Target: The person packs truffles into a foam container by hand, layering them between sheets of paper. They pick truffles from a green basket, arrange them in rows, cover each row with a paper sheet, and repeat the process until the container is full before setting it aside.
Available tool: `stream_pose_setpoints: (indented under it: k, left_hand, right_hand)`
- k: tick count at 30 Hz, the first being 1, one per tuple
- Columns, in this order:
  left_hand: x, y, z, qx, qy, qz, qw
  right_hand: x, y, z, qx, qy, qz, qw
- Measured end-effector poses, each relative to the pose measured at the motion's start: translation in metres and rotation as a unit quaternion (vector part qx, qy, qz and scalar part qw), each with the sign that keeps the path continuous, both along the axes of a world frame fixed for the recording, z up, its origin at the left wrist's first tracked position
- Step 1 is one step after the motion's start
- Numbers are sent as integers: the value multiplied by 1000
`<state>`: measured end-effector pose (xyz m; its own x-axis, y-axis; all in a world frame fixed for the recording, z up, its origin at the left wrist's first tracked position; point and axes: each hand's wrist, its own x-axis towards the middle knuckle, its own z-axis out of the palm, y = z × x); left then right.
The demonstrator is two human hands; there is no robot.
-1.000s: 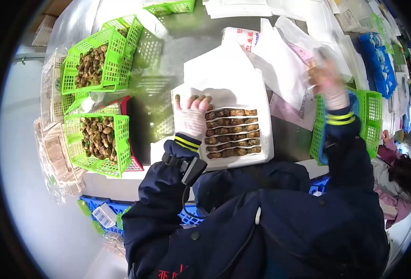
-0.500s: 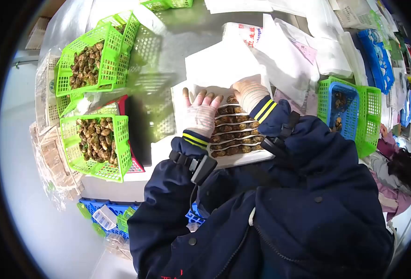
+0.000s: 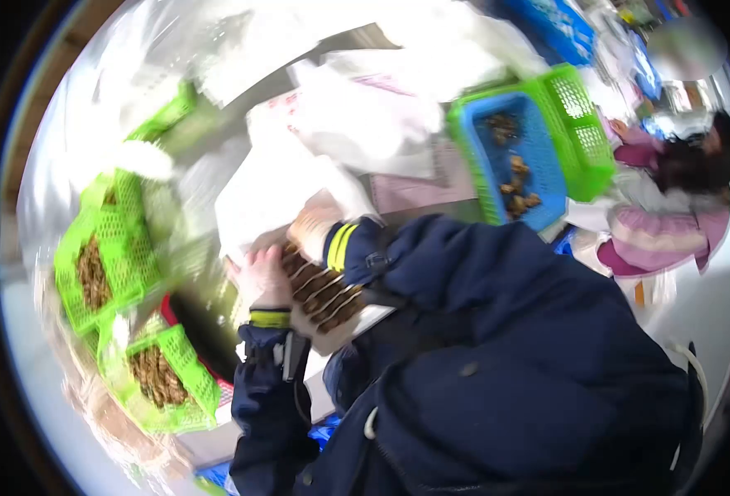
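A white box (image 3: 324,360) sits in front of me, holding rows of small knobbly brown pieces (image 3: 328,293) parted by thin white strips. My left hand (image 3: 266,281) lies at the box's far left corner, fingers stretched out over the white paper. At the far end of the rows is my right hand (image 3: 314,227), its fingers curled downward; I cannot tell what they hold. A white paper sheet (image 3: 270,186) spreads beyond both hands. The view is smeared by motion.
At left, green baskets (image 3: 146,248) hold more brown pieces. A blue basket (image 3: 551,157) with a few pieces sits in a green basket (image 3: 576,107) at right. Plastic packaging (image 3: 373,124) lies beyond the paper. A person in pink sleeves (image 3: 654,236) is at far right.
The whole view has swung, so the box and hands appear farther left and the right-hand baskets nearer the middle. My hands remain at the far end of the rows, now closer together.
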<state>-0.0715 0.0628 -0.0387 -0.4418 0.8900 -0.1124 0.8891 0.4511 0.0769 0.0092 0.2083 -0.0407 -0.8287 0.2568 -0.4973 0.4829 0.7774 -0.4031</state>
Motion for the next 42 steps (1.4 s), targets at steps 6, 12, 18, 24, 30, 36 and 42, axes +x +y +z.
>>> stream_pose_setpoints:
  k: [6, 12, 18, 24, 30, 36, 42]
  left_hand:
    - [3, -4, -11, -72, 56, -37, 995]
    - [0, -11, -22, -76, 74, -34, 994]
    - [57, 18, 30, 116, 14, -80, 990]
    - [179, 86, 81, -10, -556, -23, 830]
    - [215, 128, 48, -1, -835, 180, 520]
    - [136, 68, 21, 217, -698, 195, 654]
    - [40, 28, -9, 224, -262, 181, 921]
  right_hand:
    - [32, -5, 25, 15, 66, -31, 997]
    - [225, 144, 100, 95, 140, -236, 957]
    - [369, 184, 18, 122, -222, -235, 939]
    - [361, 154, 69, 90, -33, -381, 920]
    - [305, 75, 89, 69, 364, -181, 911]
    - [330, 167, 41, 140, 132, -231, 954]
    - [339, 199, -21, 251, -224, -147, 930]
